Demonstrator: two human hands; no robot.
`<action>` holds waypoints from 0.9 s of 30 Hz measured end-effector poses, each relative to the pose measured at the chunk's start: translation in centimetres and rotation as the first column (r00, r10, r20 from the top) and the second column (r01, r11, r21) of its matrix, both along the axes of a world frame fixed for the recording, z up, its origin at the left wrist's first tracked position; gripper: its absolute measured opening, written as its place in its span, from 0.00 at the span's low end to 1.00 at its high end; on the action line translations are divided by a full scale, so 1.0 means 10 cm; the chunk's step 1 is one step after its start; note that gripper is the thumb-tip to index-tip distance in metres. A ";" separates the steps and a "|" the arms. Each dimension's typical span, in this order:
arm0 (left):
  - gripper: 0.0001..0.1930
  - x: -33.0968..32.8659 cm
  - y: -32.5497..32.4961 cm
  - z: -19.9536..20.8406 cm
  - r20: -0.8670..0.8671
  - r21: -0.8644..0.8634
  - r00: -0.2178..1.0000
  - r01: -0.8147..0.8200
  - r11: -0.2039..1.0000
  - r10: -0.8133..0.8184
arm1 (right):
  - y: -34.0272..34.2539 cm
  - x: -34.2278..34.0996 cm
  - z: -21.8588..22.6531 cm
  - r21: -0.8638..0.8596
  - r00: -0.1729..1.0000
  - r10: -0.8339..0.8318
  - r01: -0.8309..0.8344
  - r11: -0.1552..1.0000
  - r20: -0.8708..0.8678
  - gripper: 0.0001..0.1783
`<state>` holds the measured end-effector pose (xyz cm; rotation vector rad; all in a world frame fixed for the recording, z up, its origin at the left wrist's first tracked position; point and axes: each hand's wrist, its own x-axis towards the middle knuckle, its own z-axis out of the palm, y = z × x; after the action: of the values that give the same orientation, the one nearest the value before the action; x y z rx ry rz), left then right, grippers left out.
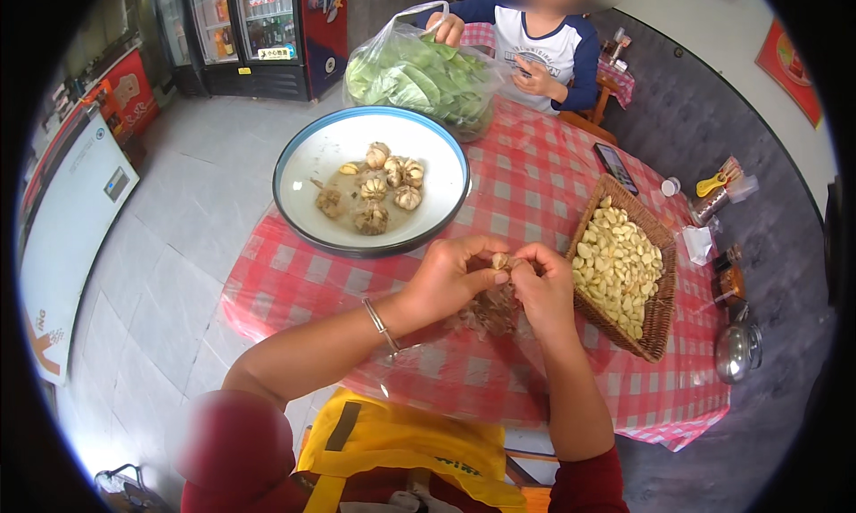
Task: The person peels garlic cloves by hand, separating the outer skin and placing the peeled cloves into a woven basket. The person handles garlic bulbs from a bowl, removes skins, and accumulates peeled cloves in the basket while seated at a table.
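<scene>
Between the fingertips of my left hand [455, 277] and my right hand [546, 290] is a small garlic clove [501, 262], pinched by both. Beneath them a heap of brownish garlic skins [493, 311] lies on the table. Several unpeeled garlic bulbs [374, 188] sit in a wide white enamel basin [308, 170] with a blue rim, beyond my left hand. To the right of my right hand stands a rectangular wicker basket [655, 339], filled with peeled garlic cloves [618, 265].
A red-and-white checked cloth [517, 170] covers the table. Across it, a person [546, 54] holds a clear bag of green leaves [419, 72]. A phone [615, 167], condiment containers [729, 277] and a round metal pot [737, 352] line the right edge. Drinks fridges [254, 32] stand behind.
</scene>
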<state>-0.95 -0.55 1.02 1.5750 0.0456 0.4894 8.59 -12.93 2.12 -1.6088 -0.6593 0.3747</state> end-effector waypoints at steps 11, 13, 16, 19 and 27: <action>0.14 0.01 0.04 -0.07 0.078 -0.098 0.996 -0.037 0.994 0.044 | -0.02 0.05 -0.05 -0.063 0.986 -0.090 0.100 0.993 0.140 0.05; 0.14 0.01 0.03 -0.05 0.038 -0.047 0.997 -0.065 0.997 0.066 | -0.03 0.05 -0.04 -0.038 0.994 -0.032 0.036 0.999 0.105 0.06; 0.14 0.02 0.03 -0.03 -0.006 0.058 0.997 -0.083 0.995 0.083 | -0.04 0.02 0.01 -0.063 0.998 0.051 -0.049 0.997 0.021 0.10; 0.14 0.01 0.03 0.00 -0.009 0.197 0.993 -0.113 0.974 0.117 | 0.00 -0.01 -0.03 -0.088 0.985 0.157 -0.152 0.985 0.063 0.13; 0.14 0.01 0.05 0.00 0.008 0.339 0.990 -0.132 0.931 0.138 | -0.04 0.08 -0.09 -0.083 0.973 0.227 -0.223 0.971 0.034 0.10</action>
<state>-0.84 -0.05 1.06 1.9233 0.0860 0.6168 9.42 -13.35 1.19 -1.6243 -0.8730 0.5391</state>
